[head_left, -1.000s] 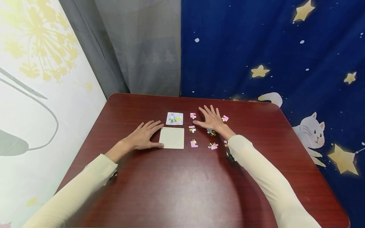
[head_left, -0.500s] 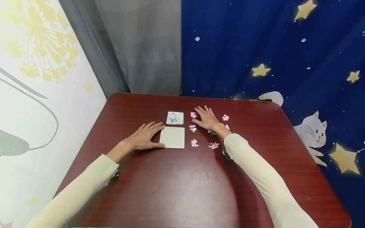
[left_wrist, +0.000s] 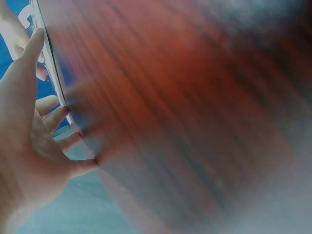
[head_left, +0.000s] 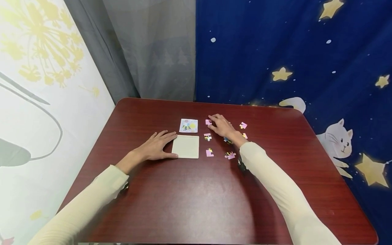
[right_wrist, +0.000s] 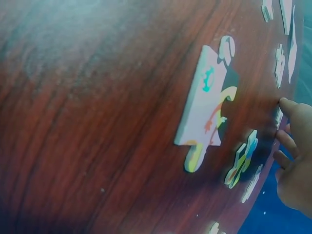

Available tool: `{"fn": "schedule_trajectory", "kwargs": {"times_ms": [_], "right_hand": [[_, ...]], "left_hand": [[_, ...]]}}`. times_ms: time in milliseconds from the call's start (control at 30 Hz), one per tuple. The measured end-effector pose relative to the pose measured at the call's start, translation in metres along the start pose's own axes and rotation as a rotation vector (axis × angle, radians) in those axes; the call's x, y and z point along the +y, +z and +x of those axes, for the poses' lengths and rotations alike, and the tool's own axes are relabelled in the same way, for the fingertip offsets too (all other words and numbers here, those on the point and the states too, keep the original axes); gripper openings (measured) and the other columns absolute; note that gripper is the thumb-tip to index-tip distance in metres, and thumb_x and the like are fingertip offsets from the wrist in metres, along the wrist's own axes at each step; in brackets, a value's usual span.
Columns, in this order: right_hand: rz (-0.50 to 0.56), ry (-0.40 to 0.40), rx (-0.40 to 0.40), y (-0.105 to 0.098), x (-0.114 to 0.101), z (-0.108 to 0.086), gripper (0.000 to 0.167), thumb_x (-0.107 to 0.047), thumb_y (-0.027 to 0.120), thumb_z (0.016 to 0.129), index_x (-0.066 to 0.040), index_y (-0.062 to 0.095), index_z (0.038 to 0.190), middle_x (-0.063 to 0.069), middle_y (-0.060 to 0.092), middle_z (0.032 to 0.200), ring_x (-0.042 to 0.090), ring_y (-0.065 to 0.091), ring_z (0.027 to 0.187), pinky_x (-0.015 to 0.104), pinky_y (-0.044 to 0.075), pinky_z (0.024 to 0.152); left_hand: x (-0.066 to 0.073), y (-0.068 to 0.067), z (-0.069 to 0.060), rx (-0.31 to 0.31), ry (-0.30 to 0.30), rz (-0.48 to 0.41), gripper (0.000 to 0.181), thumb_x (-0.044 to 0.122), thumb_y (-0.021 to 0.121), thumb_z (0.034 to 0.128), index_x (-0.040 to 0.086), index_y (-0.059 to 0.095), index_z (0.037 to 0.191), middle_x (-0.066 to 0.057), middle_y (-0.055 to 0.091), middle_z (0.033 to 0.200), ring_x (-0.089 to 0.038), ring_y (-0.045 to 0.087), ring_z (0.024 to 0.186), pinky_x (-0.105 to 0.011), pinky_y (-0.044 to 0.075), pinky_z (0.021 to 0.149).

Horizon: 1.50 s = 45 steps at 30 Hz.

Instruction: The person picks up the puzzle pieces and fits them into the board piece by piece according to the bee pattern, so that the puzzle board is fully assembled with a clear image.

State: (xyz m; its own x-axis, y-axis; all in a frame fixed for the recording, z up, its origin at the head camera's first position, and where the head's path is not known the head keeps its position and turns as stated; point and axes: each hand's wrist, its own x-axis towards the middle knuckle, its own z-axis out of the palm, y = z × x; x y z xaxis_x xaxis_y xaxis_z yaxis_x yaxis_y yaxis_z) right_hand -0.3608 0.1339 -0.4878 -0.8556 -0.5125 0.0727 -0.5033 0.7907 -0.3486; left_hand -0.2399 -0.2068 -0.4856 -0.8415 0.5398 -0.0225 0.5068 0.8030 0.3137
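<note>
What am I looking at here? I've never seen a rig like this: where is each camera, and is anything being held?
There is no robot here, just a person's bare left hand and right hand. The wide picture comes from a camera on the head, looking down; the other two come from a camera on each wrist.

On the table lie a pale square board, a card with a drawing beyond it, and loose puzzle pieces to the right.

The left hand lies with fingers spread at the board's left side. The right hand's thumb and forefinger are at a pink piece near the card; I can't tell whether they grip it.
</note>
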Motion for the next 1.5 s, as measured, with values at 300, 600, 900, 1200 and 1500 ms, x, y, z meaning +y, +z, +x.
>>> {"fn": "schedule_trajectory", "kwargs": {"times_ms": [300, 600, 900, 1200, 1500], "right_hand": [[0.014, 0.011, -0.007, 0.000, 0.001, 0.001, 0.050, -0.029, 0.063, 0.106, -0.005, 0.055, 0.150, 0.018, 0.055, 0.139, 0.034, 0.051, 0.131, 0.047, 0.042, 0.112], [0.020, 0.011, 0.000, 0.000, -0.002, 0.004, 0.042, -0.028, 0.065, 0.105, -0.007, 0.065, 0.142, 0.016, 0.057, 0.134, 0.032, 0.053, 0.127, 0.047, 0.046, 0.108], [0.011, 0.015, 0.000, -0.002, -0.005, 0.002, 0.037, -0.024, 0.066, 0.104, -0.009, 0.068, 0.138, 0.013, 0.061, 0.126, 0.029, 0.055, 0.118, 0.045, 0.051, 0.095], [0.045, -0.018, 0.009, -0.005, -0.005, -0.006, 0.036, -0.023, 0.067, 0.104, -0.008, 0.068, 0.137, 0.013, 0.063, 0.124, 0.030, 0.057, 0.117, 0.045, 0.051, 0.097], [0.061, -0.050, 0.003, -0.012, -0.012, -0.018, 0.036, -0.024, 0.068, 0.103, -0.011, 0.069, 0.137, 0.013, 0.064, 0.124, 0.029, 0.058, 0.116, 0.046, 0.052, 0.095]], "left_hand": [[0.000, 0.002, 0.003, 0.000, -0.001, 0.009, 0.102, 0.076, 0.069, 0.0837, 0.015, 0.041, 0.161, -0.003, 0.036, 0.165, -0.033, 0.023, 0.156, -0.070, 0.017, 0.119], [0.000, 0.001, 0.003, 0.012, -0.010, -0.003, 0.102, 0.074, 0.073, 0.0818, 0.013, 0.044, 0.159, -0.003, 0.039, 0.163, -0.031, 0.025, 0.155, -0.071, 0.018, 0.119], [-0.001, 0.001, 0.003, 0.017, -0.002, -0.008, 0.102, 0.072, 0.074, 0.0828, 0.011, 0.044, 0.158, -0.004, 0.039, 0.162, -0.030, 0.029, 0.153, -0.071, 0.018, 0.119], [0.002, 0.002, 0.002, 0.031, 0.002, -0.010, 0.101, 0.072, 0.075, 0.0821, 0.011, 0.046, 0.157, -0.006, 0.041, 0.161, -0.031, 0.030, 0.152, -0.071, 0.019, 0.119], [0.002, 0.000, 0.002, 0.038, -0.004, -0.010, 0.102, 0.073, 0.075, 0.0805, 0.011, 0.048, 0.156, -0.005, 0.043, 0.160, -0.028, 0.033, 0.150, -0.070, 0.021, 0.119]]}}
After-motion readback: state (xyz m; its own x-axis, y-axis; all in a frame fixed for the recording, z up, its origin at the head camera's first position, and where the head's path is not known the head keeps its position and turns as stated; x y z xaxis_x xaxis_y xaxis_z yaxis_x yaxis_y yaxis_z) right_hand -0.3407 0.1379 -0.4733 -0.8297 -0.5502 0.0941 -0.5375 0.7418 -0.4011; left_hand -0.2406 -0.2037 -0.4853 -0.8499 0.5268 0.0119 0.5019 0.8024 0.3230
